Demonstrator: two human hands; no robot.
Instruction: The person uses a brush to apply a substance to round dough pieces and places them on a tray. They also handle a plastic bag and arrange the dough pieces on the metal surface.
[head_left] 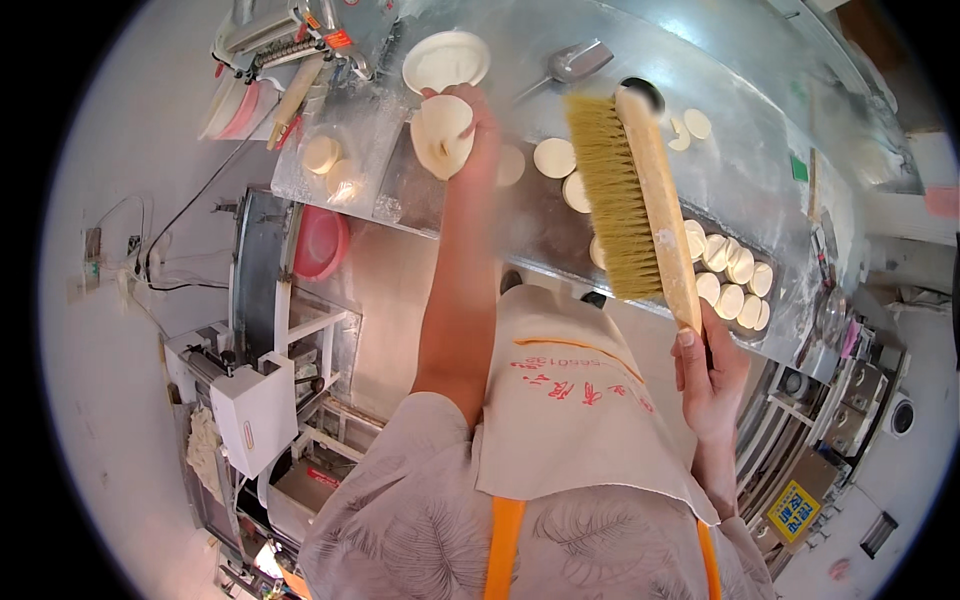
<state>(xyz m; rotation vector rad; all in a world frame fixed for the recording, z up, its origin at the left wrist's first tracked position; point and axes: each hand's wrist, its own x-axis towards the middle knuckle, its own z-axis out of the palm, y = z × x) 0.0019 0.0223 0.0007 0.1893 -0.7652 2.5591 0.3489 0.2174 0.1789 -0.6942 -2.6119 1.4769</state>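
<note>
1 brush (pixel 645 200) extends forward from the right hand (pixel 712 378) gripping its handle.

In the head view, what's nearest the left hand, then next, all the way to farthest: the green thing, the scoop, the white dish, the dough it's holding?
From the left hand:
1. Dough: in its grip.
2. White dish: just beyond it.
3. Scoop: beyond and to the right.
4. Green thing: far right, past the brush.

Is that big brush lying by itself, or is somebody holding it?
Held. The right hand grips the brush by the near end of its pale handle, with the bristles facing left.
</note>
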